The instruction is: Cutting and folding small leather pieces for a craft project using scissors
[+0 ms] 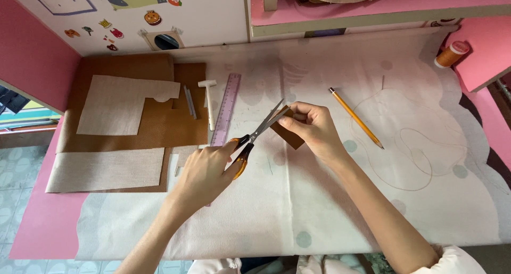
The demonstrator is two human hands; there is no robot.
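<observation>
From my seat at the far end I see the left hand (205, 170) wrapped through the orange handles of a pair of scissors (255, 133), fingers closed tight on the loops, the blades a little parted and pointing up and to the right. The blade tips meet the edge of a small brown piece (291, 135) — leather or stiff card, I cannot tell which — near the middle of the desk. The right hand (314, 127) pinches that piece between thumb and curled fingers, holding it just off the pale cloth (319, 210) that covers the desk.

Just beside the scissors, to the left, lies a lilac ruler (227, 106), with a small white hammer (208, 101) next to it. Further left sit brown sheets (159, 130) with beige fabric panels (114, 106) laid on top. To the right of the hands a yellow pencil (355, 118) lies slantwise, near a loop of thin thread (410, 141) — and a spool of orange thread (451, 54) stands well apart at the far right corner.
</observation>
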